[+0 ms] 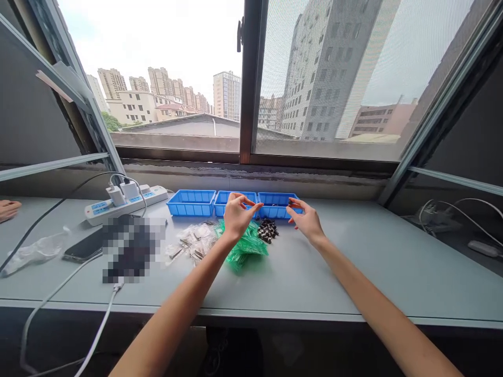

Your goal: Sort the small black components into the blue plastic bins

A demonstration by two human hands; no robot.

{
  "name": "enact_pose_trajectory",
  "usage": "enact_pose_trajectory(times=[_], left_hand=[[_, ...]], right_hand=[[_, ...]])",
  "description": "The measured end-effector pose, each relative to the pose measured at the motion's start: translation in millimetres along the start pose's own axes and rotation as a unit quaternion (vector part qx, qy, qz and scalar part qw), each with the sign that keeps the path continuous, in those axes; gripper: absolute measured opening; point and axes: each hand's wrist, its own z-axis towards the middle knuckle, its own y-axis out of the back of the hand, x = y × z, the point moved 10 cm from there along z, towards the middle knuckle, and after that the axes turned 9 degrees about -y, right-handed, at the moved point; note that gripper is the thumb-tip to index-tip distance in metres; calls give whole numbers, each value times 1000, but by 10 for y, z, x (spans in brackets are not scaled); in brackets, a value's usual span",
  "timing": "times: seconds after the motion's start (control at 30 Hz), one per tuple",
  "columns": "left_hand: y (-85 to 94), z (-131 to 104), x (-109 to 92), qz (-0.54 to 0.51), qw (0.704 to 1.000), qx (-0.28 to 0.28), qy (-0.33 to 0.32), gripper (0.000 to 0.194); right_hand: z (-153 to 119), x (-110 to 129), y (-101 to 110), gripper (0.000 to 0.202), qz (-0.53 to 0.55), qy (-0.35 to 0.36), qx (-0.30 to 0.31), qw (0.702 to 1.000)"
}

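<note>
My left hand (237, 215) is raised in front of the middle blue bin (220, 210), thumb and forefinger pinched together. Whatever lies at those fingertips is too small to make out. Facing it, my right hand (307, 219) pinches a small black part (290, 203) in front of the right blue bin (275, 211). Between and below the hands lies a pile of small black-and-silver parts (268, 230). Crumpled green plastic bags (247, 248) spread below my left hand. To their left are clear plastic bags (195, 236) with slim metal pieces.
A left blue bin (191, 210) completes the row by the window. A power strip (128, 203) with plugs, a dark phone (84, 246), cables and a crumpled clear bag (39, 250) occupy the left side. Another person's hand (8, 209) rests at the far left.
</note>
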Motion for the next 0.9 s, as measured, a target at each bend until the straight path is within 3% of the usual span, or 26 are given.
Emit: enact_pose_trajectory(times=[0.33, 0.53, 0.67, 0.9], left_hand=[[-4, 18, -39, -34, 999, -5, -38, 10], [-53, 28, -40, -33, 999, 13, -26, 8], [-66, 4, -73, -5, 999, 24, -21, 7], [-134, -15, -146, 19, 997, 54, -55, 18]], right_hand=[[-30, 70, -170, 55, -30, 35, 90, 995], [-76, 145, -168, 32, -97, 72, 90, 989], [-183, 229, -296, 17, -173, 138, 129, 967], [-354, 199, -545, 23, -253, 190, 230, 920]])
